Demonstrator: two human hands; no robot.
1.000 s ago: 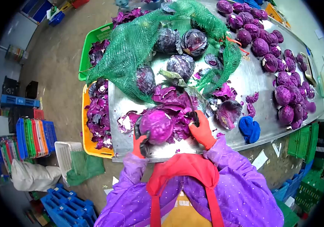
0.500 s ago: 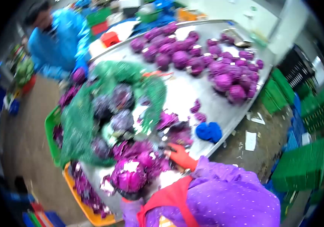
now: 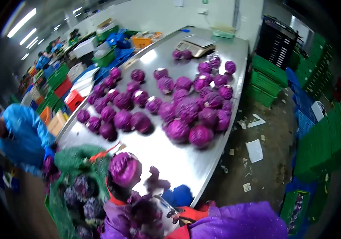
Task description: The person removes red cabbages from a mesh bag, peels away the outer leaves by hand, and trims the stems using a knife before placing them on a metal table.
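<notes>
My left hand (image 3: 113, 194), in a red and black glove, is closed around the side of a trimmed red cabbage (image 3: 125, 170) and holds it up over the metal table. My right hand (image 3: 188, 214), in an orange-red glove with dark fingers, grips a knife (image 3: 166, 204) whose blade points up and left. Close to that blade lies a crumpled blue cloth or glove (image 3: 178, 195). Loose purple leaves (image 3: 146, 209) are heaped between my forearms. On the left, a green mesh bag (image 3: 74, 159) lies open around several untrimmed cabbages (image 3: 94, 208).
Many red cabbages (image 3: 188, 109) cover the middle of the metal table (image 3: 170, 159). A scale (image 3: 194, 46) stands at its far end. At the left edge a co-worker in blue (image 3: 25, 135) holds a cabbage (image 3: 50, 165). Green crates (image 3: 322, 143) are stacked on the right.
My view has swung up toward the far end of the table. The cabbage in my left hand has risen from the leaf pile and moved forward. My right hand stays near the leaves.
</notes>
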